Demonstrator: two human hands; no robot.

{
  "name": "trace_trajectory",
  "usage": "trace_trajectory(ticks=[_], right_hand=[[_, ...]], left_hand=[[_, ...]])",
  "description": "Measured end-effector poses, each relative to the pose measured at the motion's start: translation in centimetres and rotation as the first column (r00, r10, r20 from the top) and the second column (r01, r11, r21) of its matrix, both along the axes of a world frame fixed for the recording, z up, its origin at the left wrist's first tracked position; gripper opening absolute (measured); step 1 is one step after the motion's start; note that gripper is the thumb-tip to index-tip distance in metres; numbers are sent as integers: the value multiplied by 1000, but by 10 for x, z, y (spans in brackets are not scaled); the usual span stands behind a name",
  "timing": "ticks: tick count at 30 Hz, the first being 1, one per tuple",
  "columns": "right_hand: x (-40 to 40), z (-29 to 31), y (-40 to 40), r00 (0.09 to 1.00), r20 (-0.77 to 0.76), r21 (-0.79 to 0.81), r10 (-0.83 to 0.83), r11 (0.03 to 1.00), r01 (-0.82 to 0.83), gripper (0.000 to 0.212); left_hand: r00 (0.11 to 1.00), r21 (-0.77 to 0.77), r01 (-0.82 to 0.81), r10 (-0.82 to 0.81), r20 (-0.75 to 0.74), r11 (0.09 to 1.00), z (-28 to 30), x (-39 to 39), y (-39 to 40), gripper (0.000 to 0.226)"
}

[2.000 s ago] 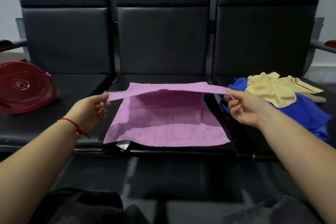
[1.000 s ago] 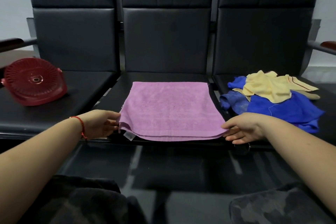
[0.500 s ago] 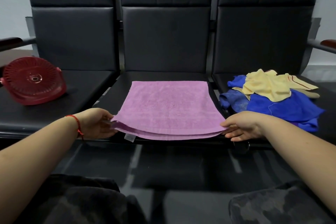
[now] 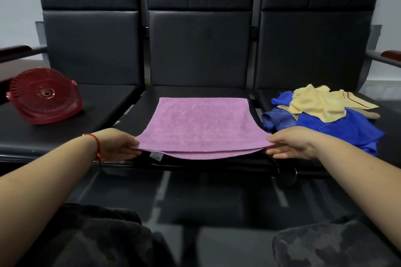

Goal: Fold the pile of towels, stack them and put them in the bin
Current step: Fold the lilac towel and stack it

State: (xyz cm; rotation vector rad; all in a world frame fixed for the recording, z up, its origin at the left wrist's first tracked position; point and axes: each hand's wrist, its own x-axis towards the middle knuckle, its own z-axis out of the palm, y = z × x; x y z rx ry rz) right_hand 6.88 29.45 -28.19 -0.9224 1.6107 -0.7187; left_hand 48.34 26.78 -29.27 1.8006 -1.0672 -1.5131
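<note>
Towel: pink towel (image 4: 201,124) lying folded double on the middle seat (image 4: 149,98), near corners lifting.
Left hand (image 4: 118,145): pinching the near left corner.
Right hand (image 4: 289,144): pinching the near right corner.
Risk: layers possibly sliding apart, edges misaligning while folding again.
Writing: white tag (image 4: 156,156) hanging below; nothing readable.

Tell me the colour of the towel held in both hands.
Pink-purple towel, plain, seen in the head view.

Towel (image 4: 201,128) hides both thumbs (its white tag is unreadable).
</note>
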Motion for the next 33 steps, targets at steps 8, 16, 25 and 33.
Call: trace_trajectory(ticks=[8, 16, 25, 33], right_hand=[[0, 60, 11, 930, 367, -343, -25, 925, 160, 11], [4, 148, 62, 698, 622, -700, 355, 652, 292, 22], [8, 97, 36, 782, 607, -508, 139, 825, 247, 65], [12, 59, -13, 896, 444, -344, 13, 926, 157, 22]], left_hand=[[885, -421, -223, 2, -466, 879, 56, 0, 15, 21], [617, -572, -367, -269, -740, 734, 138, -17, 50, 14], [750, -389, -359, 14, -662, 849, 100, -25, 31, 22], [805, -159, -339, 199, -559, 927, 46, -22, -7, 21]])
